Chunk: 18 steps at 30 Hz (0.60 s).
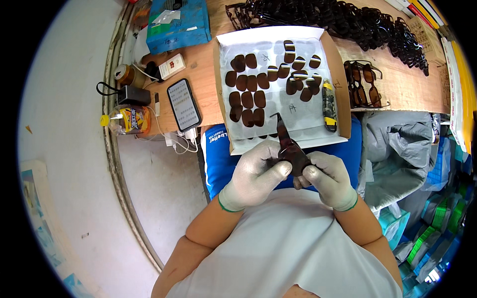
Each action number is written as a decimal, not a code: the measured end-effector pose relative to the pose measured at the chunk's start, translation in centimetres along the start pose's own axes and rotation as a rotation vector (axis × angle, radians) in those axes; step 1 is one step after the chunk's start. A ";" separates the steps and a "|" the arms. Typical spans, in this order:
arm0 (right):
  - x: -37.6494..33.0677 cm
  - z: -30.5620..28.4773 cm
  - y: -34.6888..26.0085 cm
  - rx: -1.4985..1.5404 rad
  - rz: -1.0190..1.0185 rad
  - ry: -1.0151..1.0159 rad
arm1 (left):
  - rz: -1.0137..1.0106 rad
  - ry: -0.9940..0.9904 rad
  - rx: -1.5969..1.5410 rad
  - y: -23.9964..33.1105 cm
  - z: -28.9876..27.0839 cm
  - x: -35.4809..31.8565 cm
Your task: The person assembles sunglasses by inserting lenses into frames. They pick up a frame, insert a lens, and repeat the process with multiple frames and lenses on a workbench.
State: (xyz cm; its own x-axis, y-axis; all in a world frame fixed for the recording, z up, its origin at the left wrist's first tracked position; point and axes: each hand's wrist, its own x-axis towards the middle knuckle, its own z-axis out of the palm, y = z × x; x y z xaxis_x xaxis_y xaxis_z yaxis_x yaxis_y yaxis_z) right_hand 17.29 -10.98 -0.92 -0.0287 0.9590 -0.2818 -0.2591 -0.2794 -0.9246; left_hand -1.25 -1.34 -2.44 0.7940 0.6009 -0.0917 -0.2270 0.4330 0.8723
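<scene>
Both gloved hands hold one dark glasses frame (294, 153) before the chest.
The left hand (254, 175), at 8 o'clock of it, and the right hand (330, 179), at 4 o'clock, are nearly closed, thumbs on its front; hidden fingertips I cannot tell. Even thumb pressure close to the rim seems best, without twisting the temple (283, 132) toward 11 o'clock, above the box (344, 124) with lenses (242, 82).
</scene>
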 end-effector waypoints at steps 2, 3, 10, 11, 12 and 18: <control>-0.2 0.1 -0.1 -0.008 -0.002 0.015 | 0.010 -0.002 0.003 0.1 0.1 0.1; -0.2 0.1 -0.2 -0.012 -0.004 0.022 | 0.011 0.007 0.006 0.4 0.3 0.2; 0.2 0.5 -0.8 -0.260 -0.095 0.040 | 0.160 0.280 0.323 -0.3 1.3 -0.6; 0.1 0.7 -0.9 -0.300 -0.105 0.054 | 0.174 0.283 0.380 -0.3 1.4 -0.8; 0.1 0.7 -1.1 -0.340 -0.115 0.069 | 0.188 0.285 0.437 -0.2 1.5 -1.0; 0.2 -0.6 -3.0 -0.376 -0.176 -0.100 | 0.315 0.092 0.361 0.8 2.1 -1.4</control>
State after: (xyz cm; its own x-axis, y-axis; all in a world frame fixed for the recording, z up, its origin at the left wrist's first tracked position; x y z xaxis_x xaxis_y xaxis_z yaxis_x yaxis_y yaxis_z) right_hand 18.64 -9.99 1.64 -0.1134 0.9883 -0.1019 0.1011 -0.0906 -0.9907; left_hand -1.36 -3.22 -0.61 0.6611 0.7295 0.1754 -0.2247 -0.0306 0.9740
